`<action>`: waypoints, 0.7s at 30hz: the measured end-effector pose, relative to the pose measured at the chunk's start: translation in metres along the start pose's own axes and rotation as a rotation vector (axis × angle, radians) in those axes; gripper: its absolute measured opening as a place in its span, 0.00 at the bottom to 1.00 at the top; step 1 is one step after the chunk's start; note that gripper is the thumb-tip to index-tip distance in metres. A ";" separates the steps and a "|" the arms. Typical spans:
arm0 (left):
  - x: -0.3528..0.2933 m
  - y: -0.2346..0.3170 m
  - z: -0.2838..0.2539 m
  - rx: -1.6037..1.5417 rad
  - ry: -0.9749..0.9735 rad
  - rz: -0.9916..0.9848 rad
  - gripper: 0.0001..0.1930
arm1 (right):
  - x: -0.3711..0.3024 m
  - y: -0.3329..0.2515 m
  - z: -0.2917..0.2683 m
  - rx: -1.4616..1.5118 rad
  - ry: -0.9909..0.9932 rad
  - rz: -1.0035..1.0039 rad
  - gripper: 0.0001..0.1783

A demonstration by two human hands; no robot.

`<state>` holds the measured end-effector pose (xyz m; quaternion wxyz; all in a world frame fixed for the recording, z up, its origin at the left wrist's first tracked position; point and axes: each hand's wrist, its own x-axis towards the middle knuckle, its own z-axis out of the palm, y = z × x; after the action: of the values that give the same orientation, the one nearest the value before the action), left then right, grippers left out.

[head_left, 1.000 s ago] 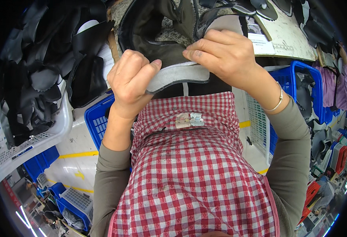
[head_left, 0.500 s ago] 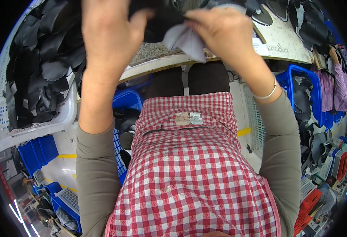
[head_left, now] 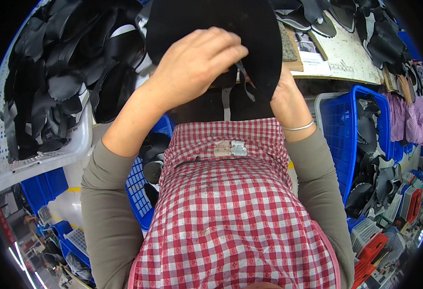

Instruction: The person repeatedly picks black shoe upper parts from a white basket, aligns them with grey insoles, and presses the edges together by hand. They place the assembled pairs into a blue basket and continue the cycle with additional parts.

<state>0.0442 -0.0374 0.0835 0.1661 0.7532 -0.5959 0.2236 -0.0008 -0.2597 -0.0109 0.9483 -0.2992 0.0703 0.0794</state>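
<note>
The black piece (head_left: 221, 17) stood just beyond my left hand (head_left: 189, 70), whose curled fingers (head_left: 231, 56) may or may not have gripped; my right hand (head_left: 287, 98) grasped its right edge.

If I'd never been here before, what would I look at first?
Probably the red-and-white checked apron, filling the lower middle. Next, perhaps, the big black piece at the top middle, with the left hand in front of it and the right hand at its right edge. On the left, a white basket is heaped with dark pieces.
</note>
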 end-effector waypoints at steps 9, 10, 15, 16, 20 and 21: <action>0.012 0.012 0.001 0.310 -0.292 0.104 0.06 | 0.004 0.003 0.020 0.061 0.086 0.001 0.15; 0.017 0.016 -0.006 0.331 -0.410 0.081 0.06 | 0.004 0.001 0.027 0.049 0.150 -0.019 0.15; 0.036 0.046 -0.031 0.350 0.243 0.113 0.15 | 0.002 -0.013 0.061 -0.367 0.060 -0.294 0.15; 0.034 0.045 -0.035 0.442 0.136 0.072 0.17 | 0.003 -0.011 0.065 -0.429 0.077 -0.346 0.13; 0.004 0.020 -0.028 0.456 -0.262 -0.249 0.16 | 0.009 0.019 0.058 -0.518 0.180 -0.374 0.13; -0.006 0.011 -0.020 0.291 -0.191 -0.328 0.12 | 0.011 0.028 0.052 -0.450 0.201 -0.304 0.11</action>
<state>0.0294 -0.0246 0.0969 0.0331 0.8735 -0.4402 0.2050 0.0090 -0.2053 0.0138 0.8474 -0.5154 0.0990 -0.0802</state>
